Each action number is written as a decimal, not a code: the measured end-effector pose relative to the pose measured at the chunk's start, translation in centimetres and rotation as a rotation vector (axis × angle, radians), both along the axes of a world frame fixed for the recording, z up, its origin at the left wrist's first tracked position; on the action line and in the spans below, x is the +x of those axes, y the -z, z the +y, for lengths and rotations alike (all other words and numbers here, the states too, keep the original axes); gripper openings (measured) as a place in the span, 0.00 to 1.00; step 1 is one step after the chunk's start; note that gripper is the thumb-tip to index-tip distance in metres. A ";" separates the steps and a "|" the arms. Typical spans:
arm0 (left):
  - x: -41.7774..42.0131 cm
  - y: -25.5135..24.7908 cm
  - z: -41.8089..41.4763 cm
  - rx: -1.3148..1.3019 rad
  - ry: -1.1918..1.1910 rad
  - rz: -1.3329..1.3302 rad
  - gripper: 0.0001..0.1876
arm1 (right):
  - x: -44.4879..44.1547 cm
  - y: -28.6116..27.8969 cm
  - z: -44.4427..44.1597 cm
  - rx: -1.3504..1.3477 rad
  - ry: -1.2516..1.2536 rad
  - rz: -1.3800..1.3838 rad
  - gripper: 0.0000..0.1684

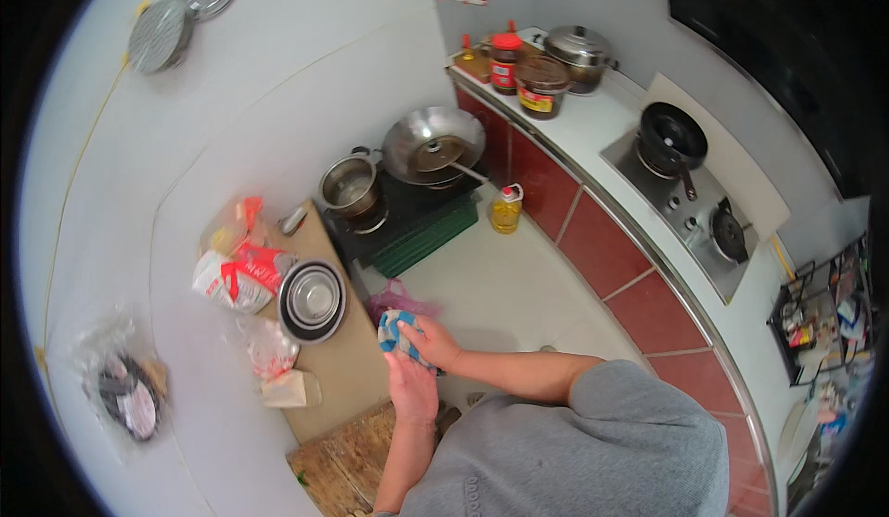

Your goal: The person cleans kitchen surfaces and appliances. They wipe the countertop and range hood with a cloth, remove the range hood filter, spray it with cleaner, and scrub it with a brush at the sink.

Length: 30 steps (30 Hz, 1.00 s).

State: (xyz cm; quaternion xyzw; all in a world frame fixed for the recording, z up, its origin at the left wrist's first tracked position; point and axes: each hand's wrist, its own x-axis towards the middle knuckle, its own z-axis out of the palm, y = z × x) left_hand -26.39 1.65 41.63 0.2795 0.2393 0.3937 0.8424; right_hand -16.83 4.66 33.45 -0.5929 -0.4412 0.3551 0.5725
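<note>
A blue-and-beige checked cloth [393,331] is bunched between my two hands, in front of my body. From above, my right hand [432,343] grips it, thumb lying across the fabric. My left hand [412,386] is below with its palm turned up, and the cloth covers most of its fingers. Just beyond the hands lies a thin pink plastic bag [403,300], partly hidden by the cloth. To the left, nested metal bowls [314,302] rest on a tan tabletop [347,378].
A wooden cutting board [340,458] lies near my left forearm. Bagged goods [239,277] line the wall side. A pot [349,187] and a wok [424,138] sit on a black stove. An oil bottle [505,210] stands on the floor beside the red-fronted counter [611,253].
</note>
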 end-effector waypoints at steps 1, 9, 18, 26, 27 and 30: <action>1.3 0.1 -0.4 0.001 0.038 0.035 0.37 | 1.4 0.2 -0.4 -0.131 -0.006 0.063 0.18; 15.7 1.0 -4.7 0.305 0.473 0.259 0.41 | 17.5 3.3 -4.9 -0.211 0.345 0.666 0.26; 30.8 -1.7 -8.6 0.564 0.434 0.123 0.38 | 32.9 -0.7 -17.7 0.226 0.133 1.583 0.28; 40.0 0.3 -14.6 1.084 0.899 0.171 0.33 | 36.5 -1.1 -24.6 0.211 0.759 1.314 0.36; 40.7 0.4 -14.9 1.105 0.951 0.171 0.33 | 37.3 -0.8 -25.2 0.216 0.756 1.305 0.34; 42.6 0.9 -15.0 1.100 1.111 0.149 0.32 | 39.3 -0.2 -26.2 0.218 0.779 1.259 0.29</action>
